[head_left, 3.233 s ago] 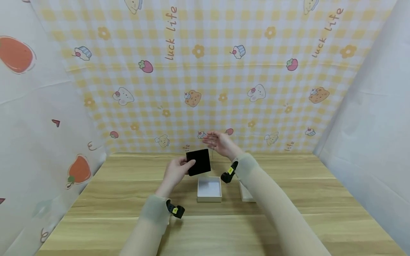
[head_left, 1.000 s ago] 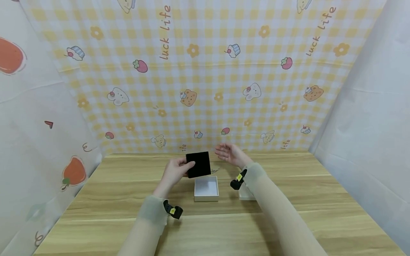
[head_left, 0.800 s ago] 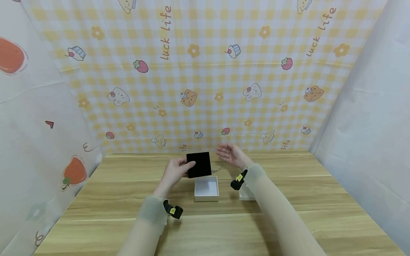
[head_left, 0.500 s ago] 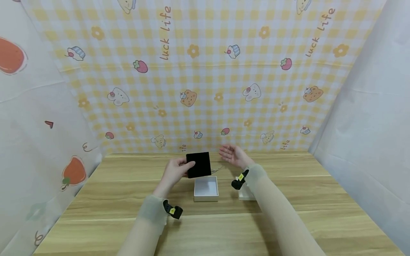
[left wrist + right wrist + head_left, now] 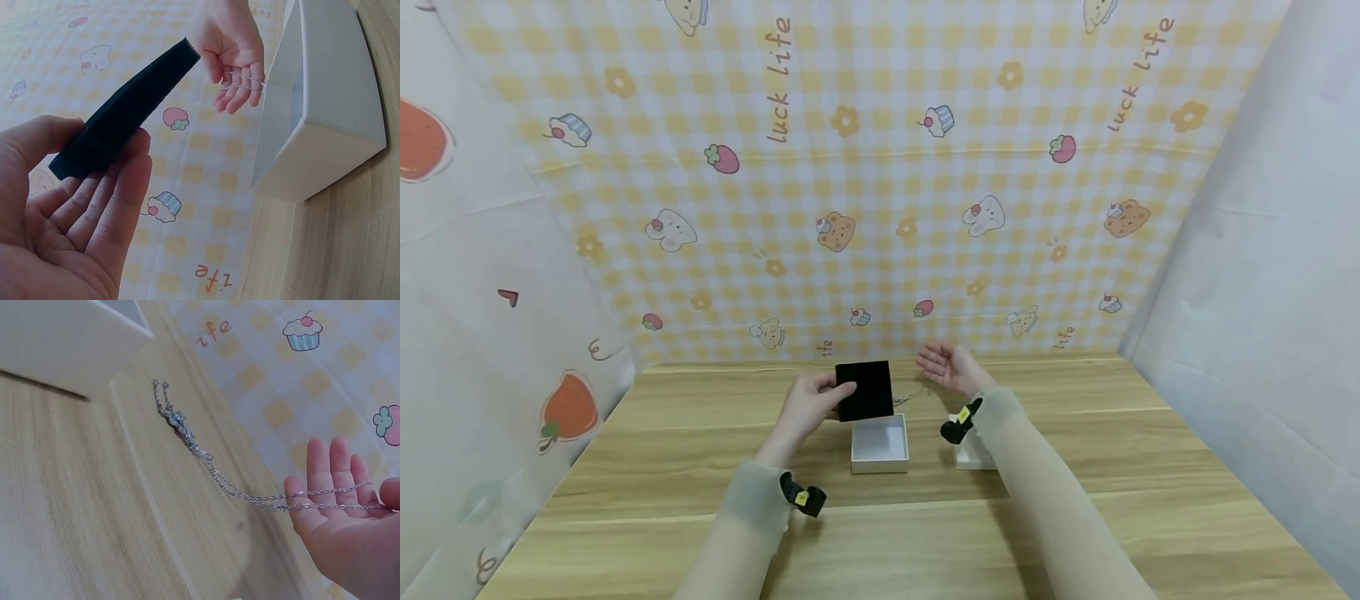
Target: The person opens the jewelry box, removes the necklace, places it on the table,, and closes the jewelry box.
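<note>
My left hand (image 5: 805, 404) pinches a square black pad (image 5: 871, 396) between thumb and fingers, over the far left of an open white box (image 5: 880, 452). The left wrist view shows the pad (image 5: 125, 119) edge-on, dark and thin with a fuzzy rim. My right hand (image 5: 952, 368) is raised behind the box, fingers extended. Across those fingers run two strands of a silver chain necklace (image 5: 215, 475), which reach the thumb (image 5: 390, 490) at the image edge. Its lower part, with a sparkling cluster (image 5: 178, 422), trails down to the wooden table.
A white lid (image 5: 973, 454) lies right of the box, partly hidden by my right forearm. Behind the wooden table (image 5: 880, 550) hangs a yellow checked cloth (image 5: 880, 192). White cloths stand on both sides.
My right hand has moved right and lower, and the necklace, which hung behind the pad, now slants toward the table. My left hand keeps the pad nearly in place.
</note>
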The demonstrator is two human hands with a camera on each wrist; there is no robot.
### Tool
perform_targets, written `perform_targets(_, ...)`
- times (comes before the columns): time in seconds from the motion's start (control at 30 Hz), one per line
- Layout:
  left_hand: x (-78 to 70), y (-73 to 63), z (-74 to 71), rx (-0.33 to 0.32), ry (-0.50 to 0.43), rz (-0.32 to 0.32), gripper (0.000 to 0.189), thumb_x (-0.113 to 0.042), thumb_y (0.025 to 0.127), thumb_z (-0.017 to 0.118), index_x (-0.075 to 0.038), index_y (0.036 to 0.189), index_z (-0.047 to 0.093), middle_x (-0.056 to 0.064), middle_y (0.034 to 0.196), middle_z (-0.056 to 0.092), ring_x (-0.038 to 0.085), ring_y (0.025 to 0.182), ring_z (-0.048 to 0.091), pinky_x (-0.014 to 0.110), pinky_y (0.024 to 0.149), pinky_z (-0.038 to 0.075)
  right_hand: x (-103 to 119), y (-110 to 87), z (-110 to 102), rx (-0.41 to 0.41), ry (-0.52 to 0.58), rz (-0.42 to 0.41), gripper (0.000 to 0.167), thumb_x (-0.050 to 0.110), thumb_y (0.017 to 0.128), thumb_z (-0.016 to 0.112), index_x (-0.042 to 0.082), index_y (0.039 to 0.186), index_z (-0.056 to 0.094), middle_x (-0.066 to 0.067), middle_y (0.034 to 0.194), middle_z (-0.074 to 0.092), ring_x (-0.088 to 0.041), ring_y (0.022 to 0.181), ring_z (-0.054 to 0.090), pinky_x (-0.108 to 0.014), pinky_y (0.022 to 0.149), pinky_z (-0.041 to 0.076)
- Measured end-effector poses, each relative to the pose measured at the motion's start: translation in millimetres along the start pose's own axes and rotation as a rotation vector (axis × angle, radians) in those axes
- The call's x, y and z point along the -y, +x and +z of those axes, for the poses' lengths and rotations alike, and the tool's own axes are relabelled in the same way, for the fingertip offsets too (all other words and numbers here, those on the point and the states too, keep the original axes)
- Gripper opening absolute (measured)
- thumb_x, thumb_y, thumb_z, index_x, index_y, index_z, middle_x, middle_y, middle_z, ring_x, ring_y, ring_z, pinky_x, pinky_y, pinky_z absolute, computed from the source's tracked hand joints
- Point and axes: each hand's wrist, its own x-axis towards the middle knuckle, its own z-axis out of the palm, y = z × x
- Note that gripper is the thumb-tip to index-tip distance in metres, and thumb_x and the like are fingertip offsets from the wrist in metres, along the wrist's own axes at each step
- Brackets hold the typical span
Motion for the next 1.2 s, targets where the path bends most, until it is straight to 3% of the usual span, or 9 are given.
perform_targets(0.13,-20.0,-11.5,-1.2,0.009,0.015,0.002,0.023,-0.012,0.092,0.066,0.012,0.094,0.067,0.018,0.085,0.070,0.025,0.070,0.067,0.037,0.066,0.058,-1,2.7,-3,-0.010,0.024,0.006,0.048,0.018,0.108,0.018,0.001,0.152,0.019,-0.016,0.157,0.020,-0.030,0.142,0.026,-0.039,0.116,0.021)
perform_targets(0.3,-34.8,-20.6,-3.0,0.020,0.016,0.007,0.023,-0.011,0.092,0.066,0.012,0.095,0.067,0.018,0.086,0.070,0.024,0.071,0.067,0.036,0.067,0.058,-3,9.5,-9,-0.027,0.044,0.005,0.048,0.019,0.108,0.019,0.002,0.152,0.020,-0.016,0.157,0.020,-0.029,0.142,0.027,-0.039,0.115,0.022)
perform_targets(0.53,-32.0,-19.1,-3.5,0.020,0.018,0.013,0.023,-0.011,0.092,0.065,0.012,0.094,0.067,0.017,0.085,0.070,0.023,0.072,0.066,0.039,0.068,0.058,-3,13.1,-12,-0.043,0.021,-0.002,0.048,0.018,0.107,0.019,0.002,0.152,0.020,-0.017,0.157,0.022,-0.029,0.142,0.027,-0.039,0.115,0.023)
perform_targets(0.77,-0.7,-1.1,-0.1,-0.001,-0.011,0.004,0.025,-0.016,0.091,0.069,0.007,0.098,0.070,0.013,0.087,0.071,0.021,0.071,0.066,0.039,0.067,0.058,-2,14.7,-11,-0.069,0.037,-0.005,0.047,0.018,0.108,0.018,0.002,0.152,0.020,-0.016,0.157,0.022,-0.028,0.142,0.027,-0.038,0.115,0.023)
perform_targets(0.83,2.0,0.4,0.5,-0.004,-0.013,0.006,0.025,-0.017,0.090,0.070,0.006,0.099,0.070,0.012,0.086,0.071,0.019,0.069,0.066,0.036,0.065,0.058,-2,14.8,-11,-0.075,0.038,-0.009,0.047,0.018,0.108,0.018,0.003,0.152,0.021,-0.016,0.156,0.023,-0.028,0.142,0.027,-0.038,0.115,0.024)
perform_targets(1.2,-3.3,-2.1,-0.9,-0.001,-0.022,-0.001,0.024,-0.015,0.091,0.069,0.009,0.097,0.069,0.015,0.085,0.071,0.020,0.070,0.066,0.035,0.065,0.058,-5,15.6,-12,-0.080,0.043,-0.016,0.047,0.017,0.108,0.019,0.002,0.152,0.020,-0.017,0.156,0.023,-0.029,0.141,0.029,-0.040,0.115,0.023)
